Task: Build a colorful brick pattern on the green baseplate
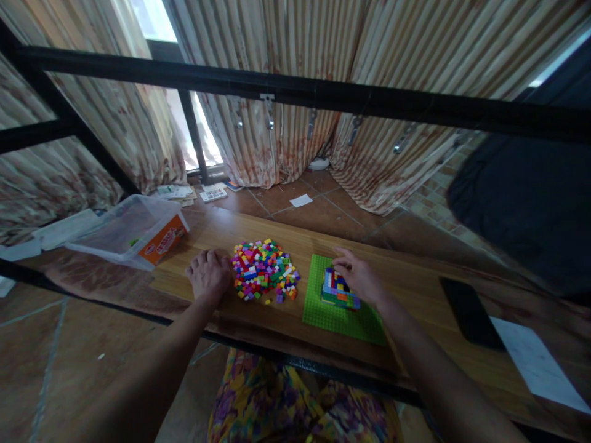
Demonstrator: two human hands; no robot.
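Note:
My left hand lies on the wooden board with its fingers loosely spread, beside a heap of small colourful toy bricks. A low block structure of stacked bricks in several colours stands on a green baseplate. My right hand is at the far right corner of that structure, thumb and fingers curled together over its bricks. Whatever may be between those fingertips is too small to make out.
A clear plastic box with an orange label stands at the board's left end. On the right lie a black phone and a white paper sheet. A black metal bar crosses above, before striped curtains.

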